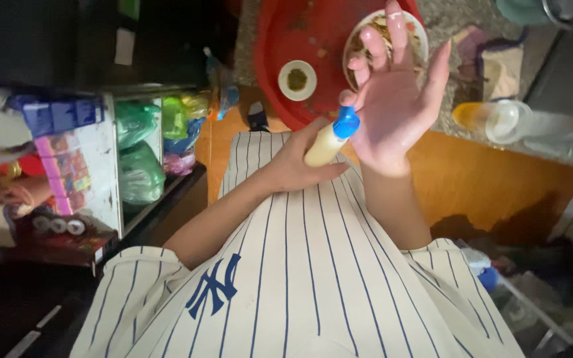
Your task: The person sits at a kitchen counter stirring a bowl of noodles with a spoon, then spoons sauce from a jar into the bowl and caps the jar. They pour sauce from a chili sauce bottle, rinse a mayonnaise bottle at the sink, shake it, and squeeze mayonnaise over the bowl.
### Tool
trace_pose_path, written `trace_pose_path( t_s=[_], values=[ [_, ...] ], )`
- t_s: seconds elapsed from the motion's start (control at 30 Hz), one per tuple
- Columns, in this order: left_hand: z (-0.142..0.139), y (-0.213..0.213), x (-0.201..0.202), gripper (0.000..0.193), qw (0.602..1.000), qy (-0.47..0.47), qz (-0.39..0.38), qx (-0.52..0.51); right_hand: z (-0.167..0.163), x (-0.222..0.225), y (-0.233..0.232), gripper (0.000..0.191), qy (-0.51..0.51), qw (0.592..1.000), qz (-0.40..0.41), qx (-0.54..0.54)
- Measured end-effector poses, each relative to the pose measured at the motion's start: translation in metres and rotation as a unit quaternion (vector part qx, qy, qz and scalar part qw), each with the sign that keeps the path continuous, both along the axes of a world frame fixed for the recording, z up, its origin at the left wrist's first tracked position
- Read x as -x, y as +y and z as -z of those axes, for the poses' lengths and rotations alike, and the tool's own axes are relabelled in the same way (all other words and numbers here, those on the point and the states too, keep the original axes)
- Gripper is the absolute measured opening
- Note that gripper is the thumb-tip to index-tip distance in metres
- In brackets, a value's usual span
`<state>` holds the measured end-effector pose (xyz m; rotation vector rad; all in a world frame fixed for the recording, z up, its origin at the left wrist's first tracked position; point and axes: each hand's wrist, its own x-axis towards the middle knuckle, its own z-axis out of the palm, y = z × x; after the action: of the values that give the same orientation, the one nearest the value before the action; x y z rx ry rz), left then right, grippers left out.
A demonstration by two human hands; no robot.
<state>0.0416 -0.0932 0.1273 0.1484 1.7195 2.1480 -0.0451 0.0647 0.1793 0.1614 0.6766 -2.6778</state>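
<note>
From the head camera, one bottle [329,140] is seen, gripped by the left hand [298,164] against the striped shirt [300,265]. Its long axis slants up and right, the blue cap touching the right hand [392,99], which is held open, palm up. Two dishes are counted on the red tray [300,40]: one bowl [419,30], half hidden by fingers, and one saucer [297,80].

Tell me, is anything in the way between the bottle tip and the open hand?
Nothing visible. The left hand holds the small bottle, and its blue cap is right at the open right hand, touching or nearly so.
</note>
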Motion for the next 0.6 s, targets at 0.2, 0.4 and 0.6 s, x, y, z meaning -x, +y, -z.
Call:
trace_pose_path(
  t_s=[0.2, 0.4, 0.6],
  values=[
    [-0.005, -0.042, 0.004, 0.057, 0.995, -0.017, -0.095, 0.022, 0.000, 0.017, -0.070, 0.069, 0.008, 0.997, 0.036, -0.070],
    [-0.015, -0.069, -0.003, 0.051, 0.981, -0.052, -0.181, 0.053, 0.007, 0.011, -0.121, 0.069, 0.070, 0.984, 0.066, -0.149],
    [0.002, -0.049, -0.024, 0.050, 0.962, -0.105, -0.252, -0.028, 0.029, 0.004, -0.128, 0.070, 0.035, 0.988, 0.050, -0.145]
  ],
)
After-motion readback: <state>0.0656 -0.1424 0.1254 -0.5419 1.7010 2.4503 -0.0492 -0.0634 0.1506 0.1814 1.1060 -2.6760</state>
